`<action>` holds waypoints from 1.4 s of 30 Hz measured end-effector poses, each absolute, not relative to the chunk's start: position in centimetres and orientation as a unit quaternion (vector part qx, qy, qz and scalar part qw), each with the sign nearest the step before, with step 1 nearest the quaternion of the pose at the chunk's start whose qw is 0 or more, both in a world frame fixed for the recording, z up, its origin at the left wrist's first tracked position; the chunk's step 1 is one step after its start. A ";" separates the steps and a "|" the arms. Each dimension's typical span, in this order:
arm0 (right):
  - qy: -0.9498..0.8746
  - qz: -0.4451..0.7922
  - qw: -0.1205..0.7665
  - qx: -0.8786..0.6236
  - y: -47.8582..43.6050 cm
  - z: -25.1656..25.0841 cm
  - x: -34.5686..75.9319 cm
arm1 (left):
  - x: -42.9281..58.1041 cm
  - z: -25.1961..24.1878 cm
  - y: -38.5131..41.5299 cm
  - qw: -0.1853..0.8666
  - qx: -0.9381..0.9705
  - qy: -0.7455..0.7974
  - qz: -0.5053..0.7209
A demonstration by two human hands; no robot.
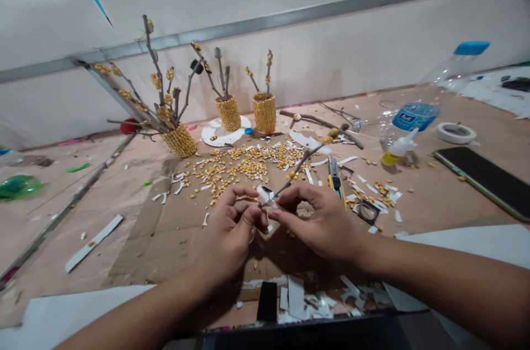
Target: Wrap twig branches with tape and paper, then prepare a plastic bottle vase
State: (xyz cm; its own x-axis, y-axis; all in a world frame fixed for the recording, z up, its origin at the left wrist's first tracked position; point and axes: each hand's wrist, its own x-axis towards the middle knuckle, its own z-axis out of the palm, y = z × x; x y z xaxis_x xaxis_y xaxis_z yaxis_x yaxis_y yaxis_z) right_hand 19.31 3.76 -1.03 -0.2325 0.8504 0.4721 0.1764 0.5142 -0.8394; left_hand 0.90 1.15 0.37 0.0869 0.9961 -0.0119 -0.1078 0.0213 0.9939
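Note:
Over the middle of the cardboard, my left hand (236, 215) pinches a small white piece with a black patch (266, 193), perhaps folded paper. My right hand (321, 217) has thumb and index finger closed on the other side of this piece, at the lower end of a thin twig (305, 159). Yellow corn kernels are stuck along the twig, which slants up and away to the right. Whether the twig is fixed to the white piece I cannot tell. Just beyond my right hand lies a utility knife (335, 176). Loose corn kernels (240, 165) are scattered ahead of both hands.
Kernel-covered pots (180, 140) with twigs stand along the wall. To the right are a plastic bottle (416, 115), a small glue bottle (398, 150), a tape roll (455, 132) and a phone (488, 179). Paper scraps (296, 297) lie near the front edge.

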 end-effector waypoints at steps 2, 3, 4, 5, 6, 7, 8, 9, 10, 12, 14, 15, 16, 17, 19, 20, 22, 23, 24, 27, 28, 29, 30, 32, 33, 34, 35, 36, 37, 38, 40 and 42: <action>-0.712 0.328 0.510 -0.356 3.7 -1.1 19.3 | 1.0 0.5 1.2 0.553 0.485 0.455 0.501; -0.712 0.328 0.511 -0.352 3.7 -1.1 19.2 | 1.0 0.6 1.2 0.556 0.484 0.454 0.501; -0.715 0.332 0.509 -0.346 3.7 -1.1 19.2 | 1.1 0.7 1.3 0.557 0.484 0.454 0.500; -0.716 0.339 0.508 -0.338 3.7 -1.0 19.2 | 1.1 0.7 1.3 0.555 0.486 0.456 0.499; -0.717 0.347 0.507 -0.330 3.7 -1.0 19.2 | 1.2 0.8 1.3 0.549 0.490 0.459 0.498; -0.717 0.353 0.508 -0.322 3.7 -1.0 19.2 | 1.2 0.7 1.2 0.543 0.496 0.463 0.495; -0.716 0.358 0.509 -0.316 3.7 -1.0 19.2 | 1.2 0.7 1.2 0.539 0.501 0.466 0.491; -0.716 0.361 0.510 -0.312 3.7 -1.0 19.2 | 1.2 0.6 1.2 0.540 0.504 0.469 0.485; -0.715 0.362 0.510 -0.312 3.8 -1.0 19.2 | 1.2 0.5 1.1 0.544 0.504 0.470 0.478; -0.713 0.358 0.512 -0.318 3.7 -1.2 19.2 | 1.1 0.2 0.9 0.552 0.508 0.471 0.463; -0.712 0.346 0.512 -0.332 3.7 -1.4 19.2 | 1.0 0.1 0.6 0.535 0.533 0.469 0.457; -0.713 0.340 0.510 -0.339 3.7 -1.4 19.3 | 0.9 0.2 0.5 0.522 0.550 0.466 0.457; -0.716 0.333 0.508 -0.345 3.7 -1.5 19.3 | 0.7 0.2 0.4 0.511 0.566 0.460 0.456; -0.717 0.328 0.506 -0.349 3.7 -1.5 19.3 | 0.7 0.3 0.4 0.504 0.578 0.455 0.453; -0.719 0.323 0.506 -0.351 3.7 -1.3 19.4 | 0.6 0.4 0.3 0.504 0.582 0.452 0.450; -0.720 0.321 0.507 -0.348 3.8 -1.2 19.4 | 0.6 0.4 0.3 0.507 0.575 0.456 0.452; -0.725 0.318 0.509 -0.339 3.9 -1.0 19.5 | 0.8 0.4 0.3 0.513 0.547 0.470 0.466; -0.727 0.318 0.510 -0.332 3.9 -1.0 19.5 | 0.9 0.4 0.4 0.518 0.531 0.475 0.473; -0.730 0.319 0.509 -0.327 3.8 -0.9 19.5 | 1.0 0.3 0.4 0.522 0.518 0.479 0.480; -0.734 0.316 0.502 -0.331 3.7 -0.9 19.5 | 1.2 0.1 0.5 0.507 0.504 0.483 0.505; -0.737 0.313 0.499 -0.332 3.6 -0.9 19.5 | 1.2 0.0 0.5 0.498 0.504 0.484 0.513; -0.740 0.311 0.497 -0.331 3.5 -0.9 19.5 | 1.2 -0.1 0.6 0.492 0.505 0.485 0.518; -0.742 0.310 0.497 -0.326 3.5 -0.9 19.5 | 1.1 -0.2 0.6 0.491 0.505 0.483 0.520; -0.742 0.323 0.501 -0.307 3.4 -0.9 19.5 | 0.9 -0.5 0.6 0.499 0.506 0.474 0.520; -0.738 0.340 0.500 -0.300 3.4 -0.9 19.5 | 0.8 -0.6 0.7 0.503 0.508 0.469 0.518; -0.729 0.364 0.498 -0.297 3.4 -0.9 19.4 | 0.8 -0.7 0.7 0.505 0.512 0.464 0.517; -0.715 0.392 0.495 -0.300 3.4 -0.9 19.4 | 0.7 -0.8 0.7 0.503 0.516 0.461 0.517; -0.697 0.423 0.490 -0.310 3.4 -0.9 19.3 | 0.7 -0.8 0.7 0.499 0.519 0.462 0.517; -0.678 0.453 0.481 -0.323 3.4 -0.9 19.2 | 0.7 -0.8 0.7 0.494 0.521 0.464 0.518; -0.662 0.480 0.468 -0.336 3.5 -1.0 19.1 | 0.8 -0.8 0.8 0.490 0.522 0.466 0.520; -0.644 0.523 0.435 -0.350 3.7 -1.2 18.9 | 0.9 -0.5 0.7 0.490 0.518 0.465 0.524; -0.647 0.550 0.401 -0.345 3.9 -1.3 18.7 | 1.1 -0.2 0.7 0.494 0.514 0.463 0.527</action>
